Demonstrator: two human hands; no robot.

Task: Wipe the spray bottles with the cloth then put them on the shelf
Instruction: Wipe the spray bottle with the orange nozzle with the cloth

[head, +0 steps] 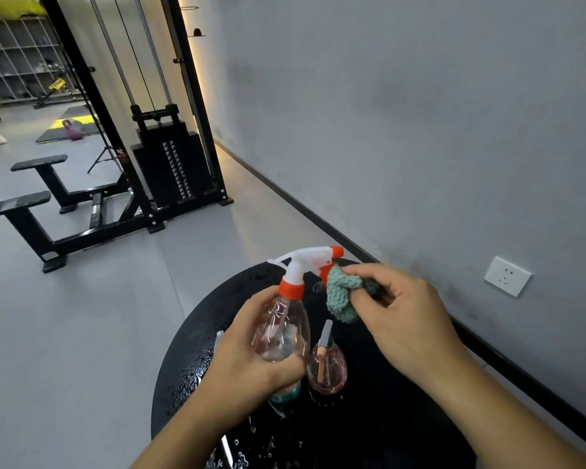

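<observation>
Lower centre of the frame: our left hand [251, 357] curls round the body of the clear spray bottle [283, 330], held above the round black table [379, 418]. Its long axis runs from the hand up to the white trigger head. At centre right, our right hand [403, 316] pinches the green cloth [340, 292], which touches the orange trigger just beside the nozzle. We judge the wipe must travel down this axis toward the left hand. A second bottle [327, 367] stands beneath; no shelf can be made out close by.
</observation>
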